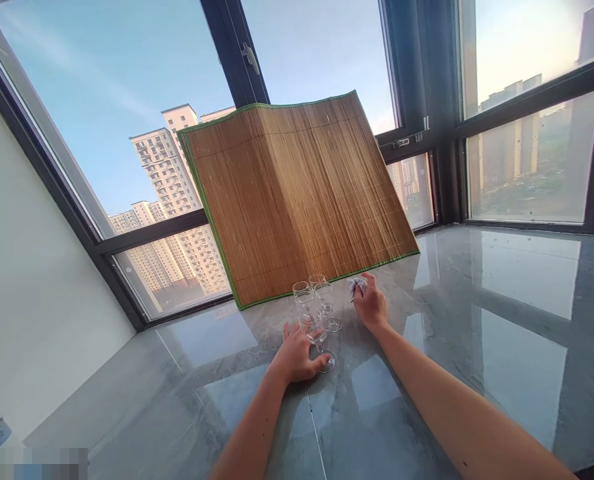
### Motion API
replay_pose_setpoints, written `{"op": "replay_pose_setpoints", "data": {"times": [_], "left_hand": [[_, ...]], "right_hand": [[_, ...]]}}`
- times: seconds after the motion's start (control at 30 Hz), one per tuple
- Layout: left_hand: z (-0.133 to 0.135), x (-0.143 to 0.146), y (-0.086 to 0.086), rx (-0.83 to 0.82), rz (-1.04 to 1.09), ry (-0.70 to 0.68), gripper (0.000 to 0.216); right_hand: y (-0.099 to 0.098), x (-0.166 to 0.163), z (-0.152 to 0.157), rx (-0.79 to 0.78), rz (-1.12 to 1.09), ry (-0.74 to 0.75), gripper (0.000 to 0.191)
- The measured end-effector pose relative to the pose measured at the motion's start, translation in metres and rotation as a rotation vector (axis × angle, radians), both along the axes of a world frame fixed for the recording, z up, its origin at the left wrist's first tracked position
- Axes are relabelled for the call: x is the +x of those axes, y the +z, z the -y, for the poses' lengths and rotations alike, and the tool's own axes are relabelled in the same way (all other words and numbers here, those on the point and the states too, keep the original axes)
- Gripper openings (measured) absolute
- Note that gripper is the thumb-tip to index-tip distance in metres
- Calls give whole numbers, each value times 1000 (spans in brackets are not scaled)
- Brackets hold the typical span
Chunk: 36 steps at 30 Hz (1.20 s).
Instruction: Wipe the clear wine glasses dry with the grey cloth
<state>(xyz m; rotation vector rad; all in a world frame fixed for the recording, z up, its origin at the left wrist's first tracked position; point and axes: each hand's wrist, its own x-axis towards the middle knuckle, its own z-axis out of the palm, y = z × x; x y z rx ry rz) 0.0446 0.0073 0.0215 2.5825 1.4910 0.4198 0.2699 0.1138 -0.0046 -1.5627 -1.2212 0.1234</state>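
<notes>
Three clear wine glasses stand close together on a glossy grey marble surface. My left hand is wrapped round the stem and base of the nearest glass. Behind it stand a second glass and a third glass. My right hand rests on the surface just right of the glasses, fingers closed on a small crumpled white cloth.
A bamboo mat with green edging leans against the dark-framed windows right behind the glasses. A white wall borders the left side. High-rise buildings show outside.
</notes>
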Motion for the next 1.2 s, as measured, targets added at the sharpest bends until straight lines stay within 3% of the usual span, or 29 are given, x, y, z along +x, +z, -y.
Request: {"op": "replay_pose_setpoints", "data": {"times": [0.23, 0.53, 1.2], "left_hand": [[-10, -1, -4, -128, 23, -4, 70], [-14, 3, -8, -87, -28, -13, 74], [-23, 1, -16, -91, -65, -27, 61]], "right_hand": [[-1, -1, -1, 4, 13, -3, 38], [-1, -1, -1, -4, 24, -8, 39], [-3, -1, -2, 0, 16, 11, 40]]}}
